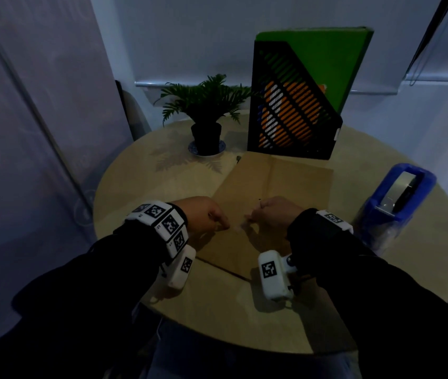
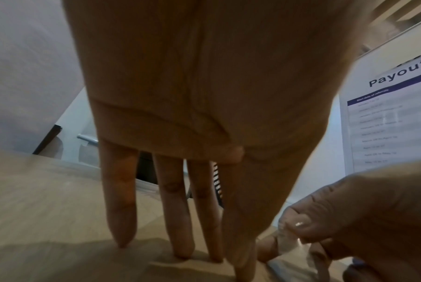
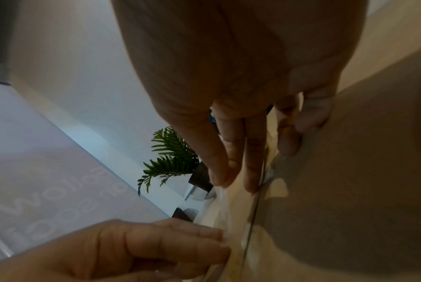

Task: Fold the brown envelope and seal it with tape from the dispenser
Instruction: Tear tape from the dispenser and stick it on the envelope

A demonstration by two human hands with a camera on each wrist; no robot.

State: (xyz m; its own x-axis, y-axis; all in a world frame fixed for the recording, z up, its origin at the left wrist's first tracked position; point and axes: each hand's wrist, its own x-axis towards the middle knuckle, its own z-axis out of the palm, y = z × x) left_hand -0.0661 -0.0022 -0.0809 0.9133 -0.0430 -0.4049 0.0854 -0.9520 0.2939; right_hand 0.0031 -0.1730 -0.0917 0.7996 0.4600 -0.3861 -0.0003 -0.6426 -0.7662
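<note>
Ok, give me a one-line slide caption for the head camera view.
Both hands, left hand and right hand, work a strip of clear tape over the brown envelope, blue tape dispenser alongside.

I see a round tabletop [image 1: 141, 187] carrying a brown envelope [image 1: 285, 184] mid-frame, potted plant [image 1: 206, 132] and file holder [image 1: 294, 116] above, blue tape dispenser [image 1: 397, 198] right.

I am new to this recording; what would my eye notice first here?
First, two hands, the left hand and right hand, meet over the brown envelope at the table's middle. Behind it stands a black file holder with a green folder; the blue tape dispenser sits at the right.
</note>
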